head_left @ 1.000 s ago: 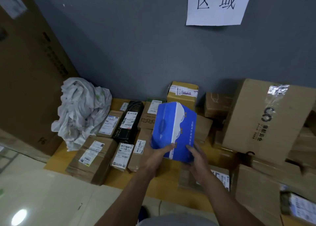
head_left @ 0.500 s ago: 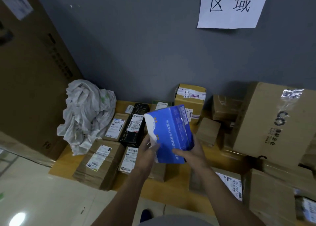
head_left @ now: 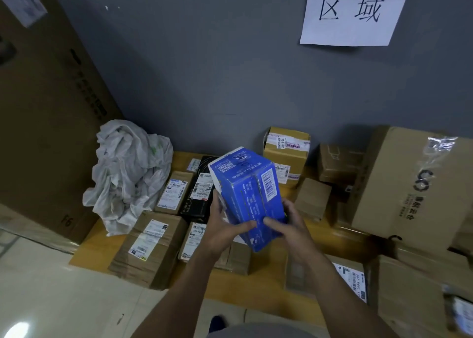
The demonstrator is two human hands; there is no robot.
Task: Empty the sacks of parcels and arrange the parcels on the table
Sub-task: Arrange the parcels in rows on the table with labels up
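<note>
Both my hands hold a blue and white box tilted in the air above the wooden table. My left hand grips its lower left side with the thumb across the front. My right hand grips its lower right side. A crumpled white sack lies at the table's back left. Several brown labelled parcels and a black parcel lie in rows on the table under and left of the box.
A large brown carton stands at the right, with smaller cartons against the grey wall. A tall cardboard sheet leans at the left. More parcels crowd the right front. A paper sign hangs on the wall.
The blue box has been turned in my hands, so its barcode side now faces me, and it sits a little higher and more tilted.
</note>
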